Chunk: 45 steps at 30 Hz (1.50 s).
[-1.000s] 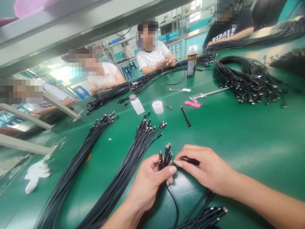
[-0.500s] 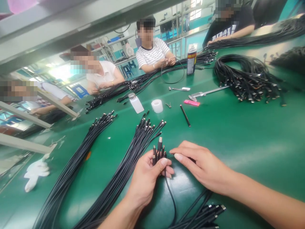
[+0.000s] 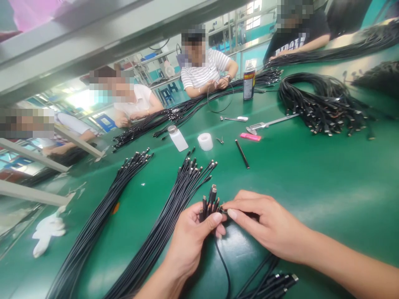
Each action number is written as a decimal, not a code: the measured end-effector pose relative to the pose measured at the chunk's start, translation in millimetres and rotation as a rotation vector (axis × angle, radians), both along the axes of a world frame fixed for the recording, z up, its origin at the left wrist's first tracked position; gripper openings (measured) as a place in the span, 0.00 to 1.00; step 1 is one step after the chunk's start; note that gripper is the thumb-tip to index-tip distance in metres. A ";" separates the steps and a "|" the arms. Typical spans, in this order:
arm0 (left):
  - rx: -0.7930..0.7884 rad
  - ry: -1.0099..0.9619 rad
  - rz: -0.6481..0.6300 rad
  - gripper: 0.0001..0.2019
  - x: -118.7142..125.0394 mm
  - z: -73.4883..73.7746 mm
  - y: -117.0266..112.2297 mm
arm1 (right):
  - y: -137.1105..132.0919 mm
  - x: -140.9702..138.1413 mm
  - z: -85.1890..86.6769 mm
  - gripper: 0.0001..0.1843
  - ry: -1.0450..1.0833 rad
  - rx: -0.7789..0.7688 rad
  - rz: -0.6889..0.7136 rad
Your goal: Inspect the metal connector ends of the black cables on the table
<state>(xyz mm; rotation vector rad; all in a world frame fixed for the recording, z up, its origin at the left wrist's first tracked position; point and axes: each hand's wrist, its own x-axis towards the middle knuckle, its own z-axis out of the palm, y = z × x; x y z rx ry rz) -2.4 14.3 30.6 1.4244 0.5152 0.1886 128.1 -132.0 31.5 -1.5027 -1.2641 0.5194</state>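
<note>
My left hand [image 3: 195, 232] is closed around a small bunch of black cables with USB-type connectors [image 3: 213, 195]. Their metal tips poke up above the fingers, and one cable [image 3: 222, 261] trails down toward the table. My right hand [image 3: 258, 218] meets the bunch from the right, thumb and index finger pinched at a small dark piece by my left thumb. What lies between those fingertips is mostly hidden. Just below, more black cables with connectors [image 3: 280, 284] lie partly out of frame. A larger cable bundle [image 3: 168, 211] rests left of my left hand.
Another cable bundle [image 3: 109, 211] and a white glove [image 3: 49, 232] lie leftward. Beyond my hands are a white bottle [image 3: 178, 139], a tape roll [image 3: 205, 142], a black pen [image 3: 242, 153], a pink item [image 3: 250, 137], calipers [image 3: 257, 126] and a spray can [image 3: 249, 83]. Several co-workers sit opposite.
My right fingertips have moved left and slightly down to touch the connectors in my left hand. The bunch tilts a little to the right.
</note>
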 end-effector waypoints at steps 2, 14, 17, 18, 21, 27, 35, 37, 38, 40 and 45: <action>0.004 -0.001 -0.002 0.10 -0.4 0.2 0.0 | 0.1 0.7 0.6 0.16 -0.004 -0.007 -0.001; 0.026 -0.006 -0.017 0.10 -0.6 -0.7 0.3 | -2.6 0.4 2.4 0.17 -0.004 -0.030 0.031; 0.031 -0.004 -0.022 0.10 -1.4 -0.8 0.4 | -3.9 0.6 1.8 0.17 -0.008 -0.029 0.034; 0.032 -0.005 -0.025 0.10 -1.3 -0.9 0.5 | -4.2 0.8 1.7 0.17 -0.010 -0.030 0.036; 0.026 -0.012 -0.030 0.10 -0.7 -0.9 0.7 | -4.5 1.6 1.9 0.17 -0.019 -0.038 0.042; 0.017 -0.016 -0.029 0.10 -0.5 -0.3 0.4 | -3.7 2.3 1.7 0.16 -0.032 -0.046 0.036; 0.011 -0.015 -0.035 0.11 0.8 -0.8 1.4 | -2.9 2.9 3.3 0.17 -0.035 -0.039 0.050; 0.014 -0.017 -0.033 0.11 0.7 -2.3 1.5 | -2.2 2.7 3.7 0.17 -0.038 -0.038 0.055; 0.018 -0.018 -0.032 0.11 0.6 -3.2 1.6 | -2.0 2.4 3.7 0.18 -0.040 -0.040 0.055; 0.027 -0.019 -0.025 0.11 0.1 -4.8 1.8 | -1.9 1.7 3.5 0.18 -0.048 -0.051 0.051; 0.018 -0.011 -0.009 0.10 -2.3 -5.4 2.2 | -3.0 2.5 0.2 0.18 -0.070 -0.083 0.019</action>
